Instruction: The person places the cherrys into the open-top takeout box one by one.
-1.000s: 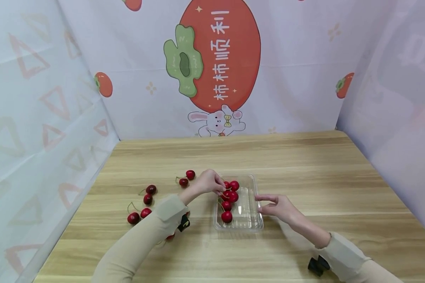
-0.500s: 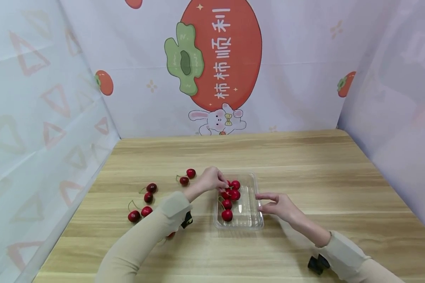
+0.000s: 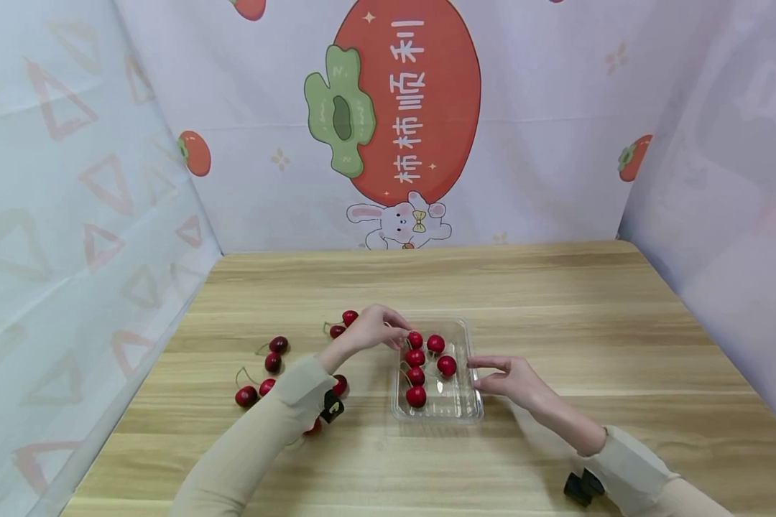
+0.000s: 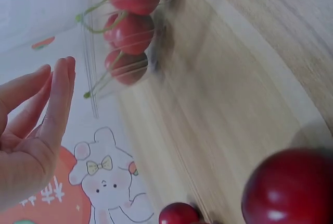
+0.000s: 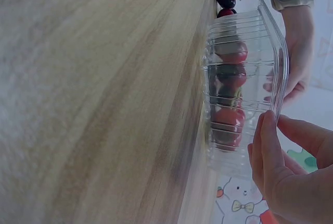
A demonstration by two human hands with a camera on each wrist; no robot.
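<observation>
A clear plastic container (image 3: pixel 449 413) stands on the table with several red cherries (image 3: pixel 417 396) in it, mostly in a row along its left side. Two more lie to the right of that row, one cherry (image 3: pixel 447 366) near the middle. My left hand (image 3: pixel 373 328) hovers at the back left rim, fingertips close to the rearmost cherry. In the left wrist view its fingers are nearly straight and hold nothing. My right hand (image 3: pixel 507 379) touches the container's right rim with extended fingertips, thumb and index finger apart. The right wrist view shows those fingertips against the rim (image 5: pixel 281 73).
Loose cherries with stems lie left of the container: a pair (image 3: pixel 276 353), another pair (image 3: pixel 246 396) and one cherry (image 3: pixel 340 385) beside the left wrist. My left hand partly hides the rear pair (image 3: pixel 338 331). Printed cloth walls (image 3: pixel 530 179) stand behind the wooden table (image 3: pixel 556 287).
My left hand has let go of a cherry and drawn slightly left. Two cherries in the container have shifted right, away from the row. My right hand has stayed at the rim.
</observation>
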